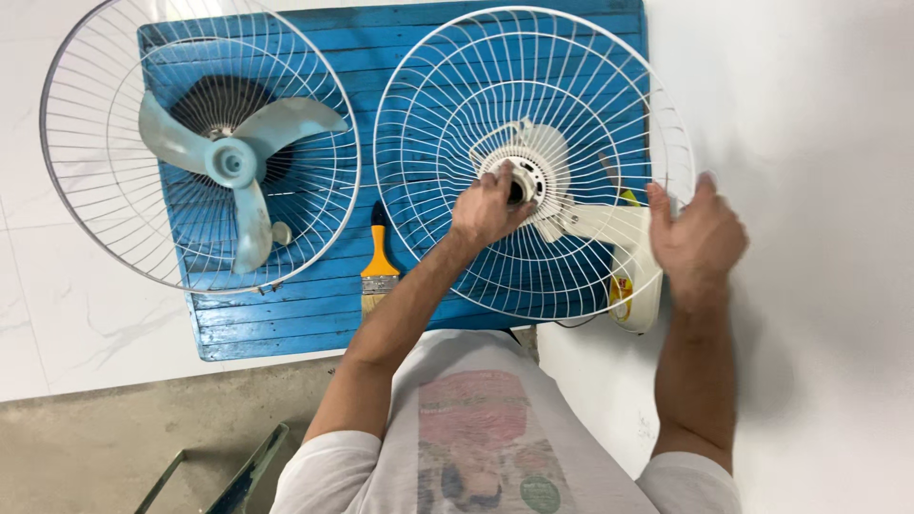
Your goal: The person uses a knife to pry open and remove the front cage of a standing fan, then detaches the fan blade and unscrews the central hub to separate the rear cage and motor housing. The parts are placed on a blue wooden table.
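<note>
At three o'clock on the blue desk (286,328), the left hand (487,207) pinches the hub of the white fan guard (447,124) while the right hand (698,238) clasps its rim, apparently steadying it; bladed fan (233,162) at nine o'clock.

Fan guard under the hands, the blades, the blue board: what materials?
Fan guard: thin wire, probably steel with glossy white coating; fine bent rods joined to rings. Blades: pale blue-grey plastic by the look, smooth moulded curves, slightly shiny. Blue board: wood slats painted blue; plank seams and worn paint show. Left hand is at the hub, right hand at the rim.
</note>
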